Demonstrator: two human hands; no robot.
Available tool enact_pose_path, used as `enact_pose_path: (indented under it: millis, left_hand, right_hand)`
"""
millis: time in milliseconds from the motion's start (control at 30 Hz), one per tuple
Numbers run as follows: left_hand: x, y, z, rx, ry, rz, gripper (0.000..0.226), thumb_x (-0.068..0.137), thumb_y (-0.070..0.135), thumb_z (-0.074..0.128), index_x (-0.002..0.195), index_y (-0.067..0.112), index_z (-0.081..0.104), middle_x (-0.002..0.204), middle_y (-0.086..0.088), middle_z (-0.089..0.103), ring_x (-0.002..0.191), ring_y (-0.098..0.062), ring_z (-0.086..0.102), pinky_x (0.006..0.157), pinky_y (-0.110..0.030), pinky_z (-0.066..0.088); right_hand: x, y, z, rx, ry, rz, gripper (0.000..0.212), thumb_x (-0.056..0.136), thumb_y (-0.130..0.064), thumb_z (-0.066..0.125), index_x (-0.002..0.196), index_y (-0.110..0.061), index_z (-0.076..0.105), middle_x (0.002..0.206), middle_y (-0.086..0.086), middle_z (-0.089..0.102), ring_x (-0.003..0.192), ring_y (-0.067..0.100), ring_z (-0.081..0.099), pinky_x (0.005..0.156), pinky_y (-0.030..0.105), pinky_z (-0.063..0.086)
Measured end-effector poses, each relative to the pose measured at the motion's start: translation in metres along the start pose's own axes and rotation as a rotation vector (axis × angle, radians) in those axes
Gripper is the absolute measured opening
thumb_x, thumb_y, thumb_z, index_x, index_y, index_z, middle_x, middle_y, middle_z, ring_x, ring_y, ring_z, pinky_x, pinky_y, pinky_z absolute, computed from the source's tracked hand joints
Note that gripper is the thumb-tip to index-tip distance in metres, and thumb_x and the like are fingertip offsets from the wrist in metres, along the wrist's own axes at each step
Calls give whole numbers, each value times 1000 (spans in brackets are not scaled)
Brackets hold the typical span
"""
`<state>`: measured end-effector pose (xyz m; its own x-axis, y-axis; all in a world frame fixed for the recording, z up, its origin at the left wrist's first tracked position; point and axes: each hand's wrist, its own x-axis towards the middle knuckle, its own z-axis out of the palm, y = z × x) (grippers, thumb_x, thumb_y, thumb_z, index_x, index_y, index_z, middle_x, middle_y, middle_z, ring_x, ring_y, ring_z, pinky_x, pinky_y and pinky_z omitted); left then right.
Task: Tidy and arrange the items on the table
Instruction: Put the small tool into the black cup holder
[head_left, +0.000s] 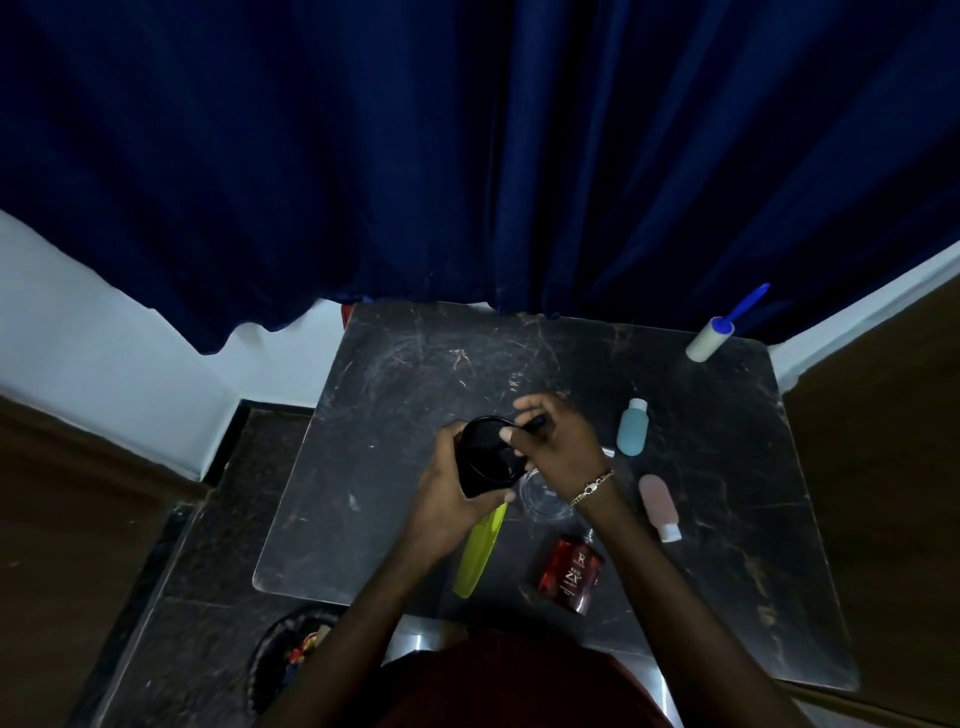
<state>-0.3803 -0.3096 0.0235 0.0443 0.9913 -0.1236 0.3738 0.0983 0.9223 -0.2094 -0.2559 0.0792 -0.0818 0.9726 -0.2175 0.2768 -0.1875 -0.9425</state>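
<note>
**Two hands at a black cup above a dark marble surface**

The person's left hand (447, 483) cradled a black cup (485, 457) from below and from its left side, the grip wrapped around the cup's wall, the cup tilted with its mouth toward the viewer. The right hand (558, 441) met the cup at its right rim, its grip pinching a small dark object (537, 422) with a bluish tip; what that object was could not be told. A chain bracelet (592, 487) circled the right wrist. Both hands were held over the middle of the surface (395, 415), a dark marbled slab with rounded corners.

Beneath the right wrist stood a clear glass vessel (543, 496), partly hidden. A yellow-green comb (480, 551) lay toward the near edge, under the left forearm. Just right of it, a red perfume bottle (571, 574) lay near the same edge. A blue bottle (632, 427) with a white cap and a pink bottle (658, 506) with a white cap lay apart, right of centre. A lint roller (709, 338) with a blue handle rested at the far right corner. A blue curtain (467, 156) hung behind the far edge.
</note>
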Motion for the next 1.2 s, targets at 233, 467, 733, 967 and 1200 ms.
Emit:
enact_pose_path:
  millis: [233,467,733,967,1200]
  left_hand:
    - [-3,-15,-21,-24,68,7,91,61,41,95,127,57,35,129,32,58,120,8,59,90,-6,48]
    - [-4,-30,-46,-95,153,5,89,61,43,96,128,56,38,131,30,60,124,4,60,99,-15,51]
    - [-1,-45,-71,-121,95,-9,91,66,38,95,136,50,38,136,24,61,127,0,60,102,-22,53]
    - [15,-47,-87,-158,36,-3,86,68,39,91,137,43,41,130,30,62,123,2,62,97,-13,51]
    - [60,-66,-103,-150,-17,-18,90,73,27,89,146,23,37,136,25,58,128,-2,59,106,-28,52]
  right_hand:
    - [7,-4,23,6,-81,-30,36,84,-11,75,116,-22,62,103,3,64,68,14,67,53,25,55]
    - [5,1,31,114,24,-21,48,89,2,67,134,-10,54,120,9,62,89,16,64,61,24,58]
    - [-5,20,61,-60,-217,69,72,80,12,71,144,-8,44,135,12,55,112,20,60,92,37,55]
    - [21,24,90,-198,-265,-11,72,72,-1,82,133,-15,46,124,2,60,111,15,62,78,25,60]
    - [76,28,108,-323,-251,-54,79,70,-6,85,137,-10,44,124,6,60,111,17,61,89,36,58]
